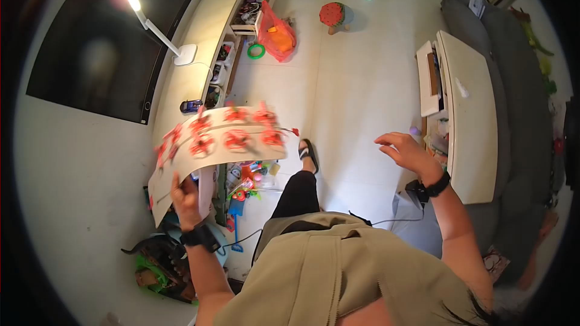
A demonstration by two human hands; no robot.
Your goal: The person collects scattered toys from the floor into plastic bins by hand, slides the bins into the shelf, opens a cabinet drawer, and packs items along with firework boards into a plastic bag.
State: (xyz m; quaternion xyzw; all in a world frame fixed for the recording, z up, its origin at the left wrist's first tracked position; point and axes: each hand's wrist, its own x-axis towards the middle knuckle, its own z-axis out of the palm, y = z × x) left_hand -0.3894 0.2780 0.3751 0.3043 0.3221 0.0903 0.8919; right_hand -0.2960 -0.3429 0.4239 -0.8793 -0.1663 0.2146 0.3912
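My left hand [186,200] grips the lower edge of a long cream sheet [241,156], its thumb showing on the near side. The sheet bows in an arc toward the right. Rows of red, flower-like pieces [237,140] sit on it, blurred, so I cannot tell what they are. A thin piece with a small red tip [295,132] sticks out past its right end. Over the floor on the right, my right hand [406,152] hangs apart from everything, fingers loosely bent and spread, holding nothing.
A long cabinet [208,18] on the left bears a lit desk lamp [186,55] and a blue toy car [191,106]. Toys [244,181] lie below the sheet. A red plastic bag [277,36] and a strawberry-patterned stool [331,14] stand ahead. On the right is a coffee table [474,115].
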